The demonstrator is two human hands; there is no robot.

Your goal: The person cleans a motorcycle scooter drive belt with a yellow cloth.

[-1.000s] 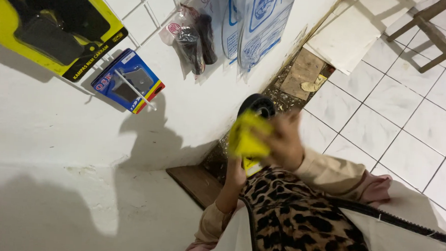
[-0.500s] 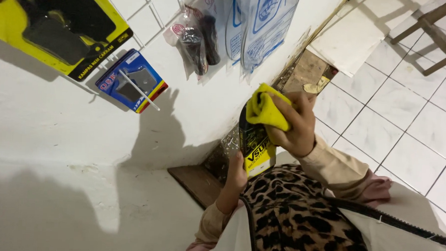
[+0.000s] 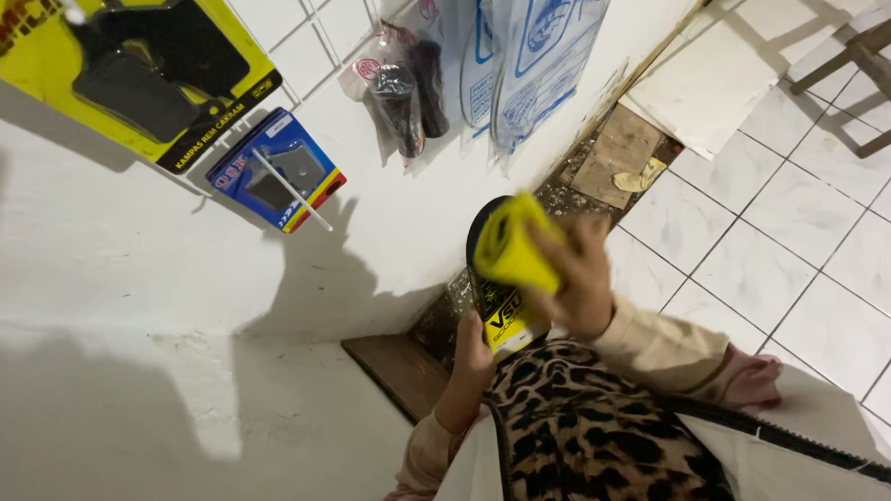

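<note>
Right hand (image 3: 579, 281) clenched on a yellow cloth (image 3: 514, 251), pressed to the top of a black packaged part (image 3: 498, 308) gripped low by left hand (image 3: 473, 357), near the wall (image 3: 163, 298); best w/ firm hold, short even strokes.

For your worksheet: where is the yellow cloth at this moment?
In the head view, the yellow cloth sits just right of centre, gripped by the right hand against the black and yellow package, which the left hand holds from below, near the white wall.
</note>
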